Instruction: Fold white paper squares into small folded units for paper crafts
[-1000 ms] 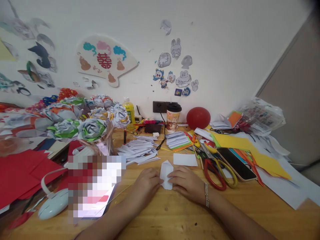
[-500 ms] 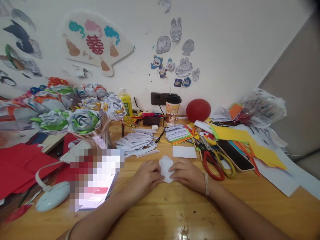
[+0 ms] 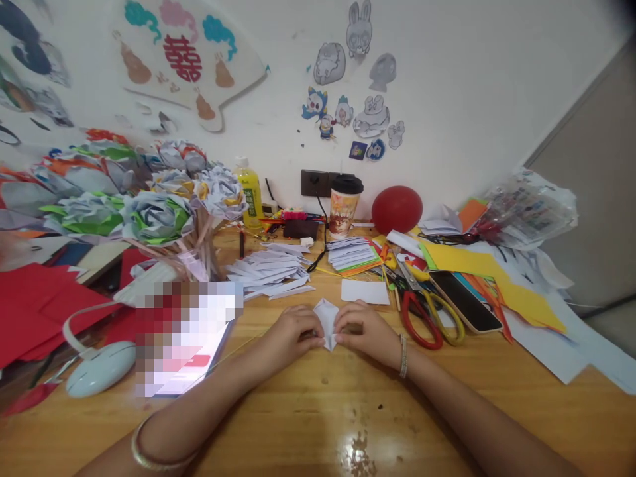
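Observation:
A small folded piece of white paper (image 3: 326,318) is between my two hands, just above the wooden table (image 3: 298,411). My left hand (image 3: 298,333) pinches its left edge, and my right hand (image 3: 365,331) pinches the right edge with thumb and fingers. Creases show at the paper's top corner and lower tip; its sides are partly hidden by my fingers. Right behind it lies a flat white paper rectangle (image 3: 365,291). Farther back are a heap of folded white paper strips (image 3: 268,271) and a stack of white slips (image 3: 350,253).
Red-handled scissors (image 3: 422,321), yellow-handled scissors (image 3: 450,324) and a phone (image 3: 467,301) lie at the right. A lit tablet (image 3: 189,358), a white lamp-like object (image 3: 102,368) and paper flowers (image 3: 156,215) are at the left. A lidded cup (image 3: 344,212) and red balloon (image 3: 397,209) stand behind.
Both hands have closed in on the paper, which now looks narrower, with a crease at its lower tip. The whole view has shifted slightly as the camera tilted down.

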The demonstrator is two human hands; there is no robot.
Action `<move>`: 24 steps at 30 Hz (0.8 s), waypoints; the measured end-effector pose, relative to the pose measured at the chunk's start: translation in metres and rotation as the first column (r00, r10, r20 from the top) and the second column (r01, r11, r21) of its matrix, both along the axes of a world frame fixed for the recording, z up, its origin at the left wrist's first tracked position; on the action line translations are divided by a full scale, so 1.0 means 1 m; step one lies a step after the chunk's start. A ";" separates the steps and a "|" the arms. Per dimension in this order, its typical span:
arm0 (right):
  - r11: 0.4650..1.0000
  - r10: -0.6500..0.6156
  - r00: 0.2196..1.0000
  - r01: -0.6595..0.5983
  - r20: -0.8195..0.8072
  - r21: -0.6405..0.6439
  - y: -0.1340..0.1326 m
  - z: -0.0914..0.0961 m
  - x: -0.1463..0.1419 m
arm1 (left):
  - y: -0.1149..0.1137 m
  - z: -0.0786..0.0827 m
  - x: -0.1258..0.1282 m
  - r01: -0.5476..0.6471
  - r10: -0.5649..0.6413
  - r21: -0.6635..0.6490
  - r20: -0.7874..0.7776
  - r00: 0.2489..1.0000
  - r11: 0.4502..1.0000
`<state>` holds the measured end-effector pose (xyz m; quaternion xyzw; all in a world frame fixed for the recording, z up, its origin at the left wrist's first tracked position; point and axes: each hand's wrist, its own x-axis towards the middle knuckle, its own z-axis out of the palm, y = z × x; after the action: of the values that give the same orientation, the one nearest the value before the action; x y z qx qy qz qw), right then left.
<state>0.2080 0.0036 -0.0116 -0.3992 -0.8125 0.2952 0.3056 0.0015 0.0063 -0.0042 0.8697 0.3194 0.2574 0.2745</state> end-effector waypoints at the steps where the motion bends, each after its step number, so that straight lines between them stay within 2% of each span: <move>1: 1.000 -0.020 1.000 0.020 0.012 0.002 -0.001 0.000 -0.002 | -0.001 0.000 0.001 -0.009 0.009 0.004 -0.008 1.000 1.000; 3: 0.999 -0.037 0.999 0.037 0.035 0.004 -0.001 0.000 -0.004 | -0.003 0.000 0.005 -0.032 0.032 0.019 -0.029 0.999 0.999; 8: 0.999 -0.041 0.995 0.041 0.096 0.006 -0.002 0.002 -0.005 | -0.006 0.000 0.010 -0.178 0.185 0.071 -0.109 0.977 0.982; 10: 1.000 0.009 0.993 -0.009 0.121 -0.002 -0.001 0.004 -0.002 | -0.006 0.001 0.008 -0.144 0.149 0.052 -0.110 0.983 0.988; 14: 0.985 0.170 0.968 -0.169 0.187 -0.020 -0.001 0.010 0.007 | -0.004 0.005 -0.003 0.052 -0.053 -0.022 -0.082 0.995 0.998; 17: 0.969 0.245 0.939 -0.244 0.241 -0.037 -0.001 0.013 0.011 | -0.003 0.008 -0.009 0.125 -0.128 -0.034 -0.095 0.987 0.992; 21: 0.966 0.252 0.939 -0.257 0.234 -0.011 -0.001 0.012 0.010 | -0.004 0.009 -0.007 0.101 -0.104 -0.031 -0.106 0.989 0.994; 24: 0.979 0.200 0.968 -0.203 0.153 0.007 -0.002 0.008 0.005 | -0.006 0.008 -0.003 0.047 -0.047 -0.009 -0.106 0.993 0.999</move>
<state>0.2131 0.0020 -0.0039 -0.3323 -0.8730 0.2843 0.2159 -0.0010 0.0003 0.0036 0.8886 0.3136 0.2035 0.2658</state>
